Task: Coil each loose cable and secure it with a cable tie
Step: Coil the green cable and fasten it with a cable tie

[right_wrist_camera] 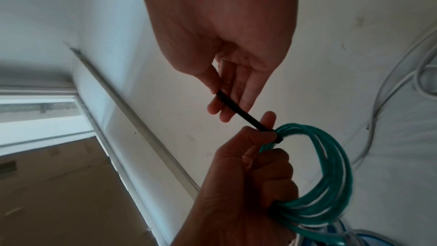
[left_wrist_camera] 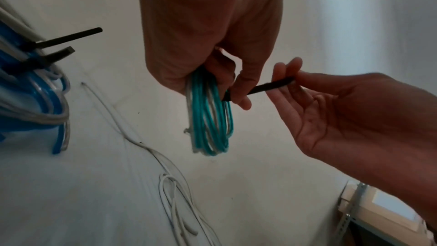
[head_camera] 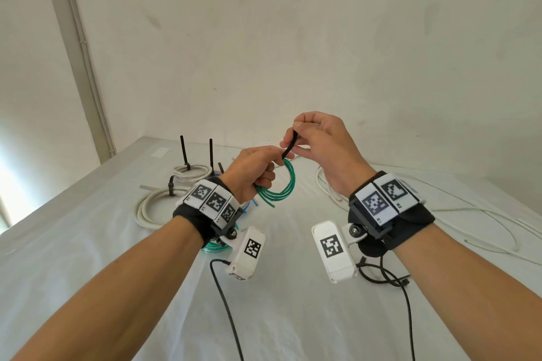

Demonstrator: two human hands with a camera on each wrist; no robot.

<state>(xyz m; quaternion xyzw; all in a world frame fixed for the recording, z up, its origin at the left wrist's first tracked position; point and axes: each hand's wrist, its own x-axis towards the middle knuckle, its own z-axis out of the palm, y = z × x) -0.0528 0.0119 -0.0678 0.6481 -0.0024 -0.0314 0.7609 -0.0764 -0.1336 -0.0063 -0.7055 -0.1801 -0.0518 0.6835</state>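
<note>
Green coiled cable (head_camera: 280, 184) sat bunched in my left hand (head_camera: 252, 168), fingers curled round it, raised above the white table (head_camera: 88, 243). My right hand (head_camera: 319, 143) pinched the black cable tie (head_camera: 289, 145) tail, thumb and forefinger closed; tie looped round the coil.

Glossy green plastic-sheathed cable coil (head_camera: 281, 184), matt black tie (head_camera: 289, 145), smooth white tablecloth (head_camera: 278, 316)

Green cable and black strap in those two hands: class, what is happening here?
The left hand grips a coiled green cable above the table. The right hand pinches the free end of a black cable tie wrapped round the coil. Other coils lie tied already; a white cable lies loose.
</note>
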